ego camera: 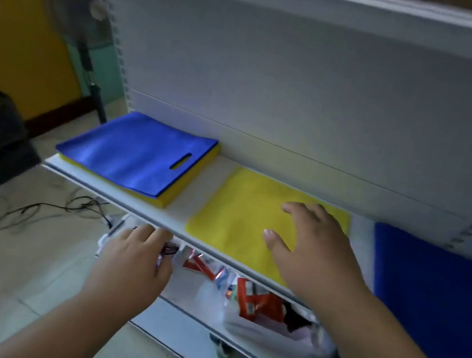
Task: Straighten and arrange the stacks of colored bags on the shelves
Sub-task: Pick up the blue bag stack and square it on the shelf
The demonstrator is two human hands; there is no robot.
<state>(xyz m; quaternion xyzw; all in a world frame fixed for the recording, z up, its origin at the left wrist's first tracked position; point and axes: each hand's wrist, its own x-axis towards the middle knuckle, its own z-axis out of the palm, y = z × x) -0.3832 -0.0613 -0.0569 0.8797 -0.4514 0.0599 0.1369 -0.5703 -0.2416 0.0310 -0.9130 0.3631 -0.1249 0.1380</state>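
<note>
Right hand [307, 248] spread open, fingers apart, over yellow bag [240, 220] on shelf [177, 216]; contact unclear. Left hand [136, 256] at shelf front edge, fingers bent down, grip cannot tell. Blue bag [135, 154] on yellow stack [189, 186] at left, another blue bag [440, 303] at right.

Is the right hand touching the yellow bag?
Touching. The head view shows the right hand lying open on the yellow bag, palm and fingers flat against it with no gap visible.
</note>
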